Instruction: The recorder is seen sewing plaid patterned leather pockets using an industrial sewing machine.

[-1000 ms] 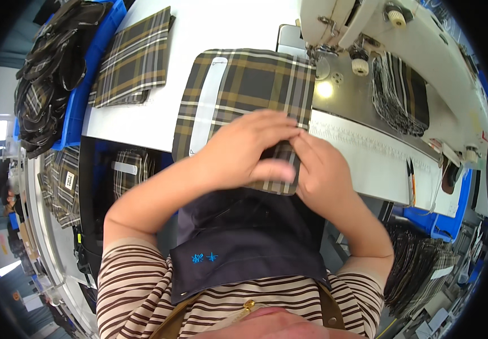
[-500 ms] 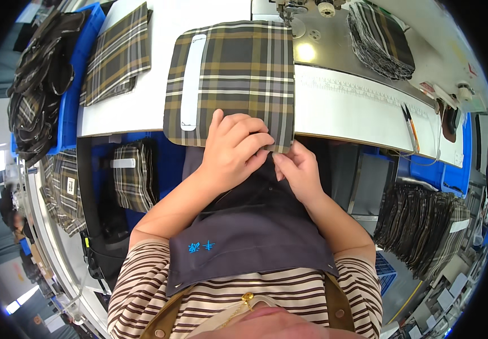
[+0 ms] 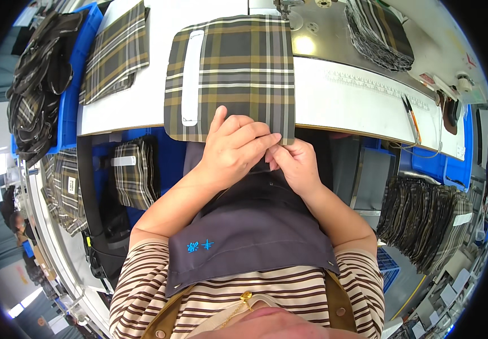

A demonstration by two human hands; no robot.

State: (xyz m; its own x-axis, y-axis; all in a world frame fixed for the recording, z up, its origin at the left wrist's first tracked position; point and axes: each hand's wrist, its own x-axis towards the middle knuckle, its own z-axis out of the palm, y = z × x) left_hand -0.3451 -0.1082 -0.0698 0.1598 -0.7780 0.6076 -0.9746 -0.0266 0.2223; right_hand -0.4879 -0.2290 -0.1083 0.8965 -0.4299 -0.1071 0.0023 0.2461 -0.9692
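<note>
blue bin [image 3: 70,127]: fabric pieces [image 3: 39,73] | left hand [image 3: 234,146], right hand [image 3: 297,165]: fingers pinching plaid panel [image 3: 238,70]

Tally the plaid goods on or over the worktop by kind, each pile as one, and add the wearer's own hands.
Plaid panel: 1
Plaid piles, left pile and right pile: 2
Hands at the panel's near edge, left hand and right hand: 2
Total: 5

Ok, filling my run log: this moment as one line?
plaid panel: across front edge of white table | left hand: at panel's near edge | right hand: at near right corner | grips: unclear
</note>
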